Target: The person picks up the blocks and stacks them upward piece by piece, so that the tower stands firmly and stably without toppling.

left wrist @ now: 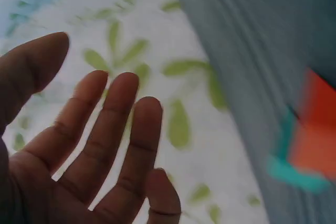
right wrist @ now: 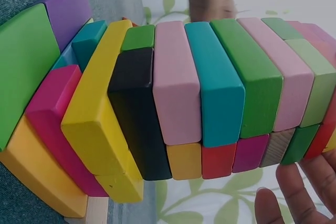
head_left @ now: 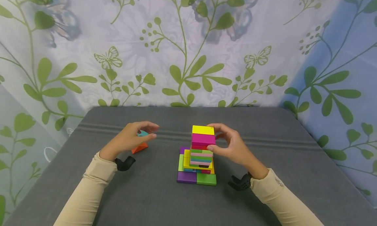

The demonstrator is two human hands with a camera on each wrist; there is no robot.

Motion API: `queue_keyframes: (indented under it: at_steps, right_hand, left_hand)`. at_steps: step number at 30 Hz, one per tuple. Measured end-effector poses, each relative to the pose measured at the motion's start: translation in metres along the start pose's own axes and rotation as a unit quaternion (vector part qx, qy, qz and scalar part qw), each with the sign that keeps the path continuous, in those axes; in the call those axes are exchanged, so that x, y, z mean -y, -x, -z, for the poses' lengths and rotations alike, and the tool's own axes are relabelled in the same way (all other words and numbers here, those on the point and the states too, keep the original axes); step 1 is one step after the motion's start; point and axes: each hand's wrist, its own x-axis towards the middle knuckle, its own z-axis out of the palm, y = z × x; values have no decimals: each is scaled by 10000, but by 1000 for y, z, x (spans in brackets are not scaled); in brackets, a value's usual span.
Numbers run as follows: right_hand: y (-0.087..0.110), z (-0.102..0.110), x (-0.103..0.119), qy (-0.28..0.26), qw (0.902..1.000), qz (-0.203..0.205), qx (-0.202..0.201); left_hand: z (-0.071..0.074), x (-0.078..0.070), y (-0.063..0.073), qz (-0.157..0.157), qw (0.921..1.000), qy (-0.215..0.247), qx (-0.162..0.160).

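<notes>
A tower of coloured blocks (head_left: 201,160) rises from a flat base of purple and green blocks (head_left: 187,177). Around its upper right side, my right hand (head_left: 232,147) grips the stack, its thumb in front by a red block and fingers behind. Magenta (head_left: 203,139) and yellow (head_left: 203,130) blocks form the top. In the right wrist view, fingertips (right wrist: 294,187) meet the tower near a dark green block; the thumb is out of view. My left hand (head_left: 129,137) hovers with spread, loose fingers and holds nothing. Under it are an orange block (head_left: 139,148) and a teal one (head_left: 142,133).
The blocks stand on a grey cloth-covered table (head_left: 147,196). A leaf-patterned curtain (head_left: 188,49) hangs behind its far edge. Each wrist carries a black camera mount, one on the left (head_left: 125,163) and one on the right (head_left: 240,182).
</notes>
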Motion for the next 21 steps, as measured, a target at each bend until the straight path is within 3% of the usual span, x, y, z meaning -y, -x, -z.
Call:
queue_keyframes:
  at_steps: [6, 12, 17, 21]
  right_hand:
    - [1, 2, -2, 81, 9999, 79, -50]
    - [2, 3, -2, 122, 9998, 136, -62]
    - [2, 2, -2, 132, 9998, 145, -64]
    - [1, 0, -3, 93, 9999, 128, -46]
  left_hand:
    - [10, 35, 19, 715, 9947, -735, 88]
    - [8, 54, 26, 1229, 9841, -1250, 271]
    - [2, 57, 26, 1261, 9815, -1424, 233]
    - [1, 51, 25, 1080, 9828, -1490, 181]
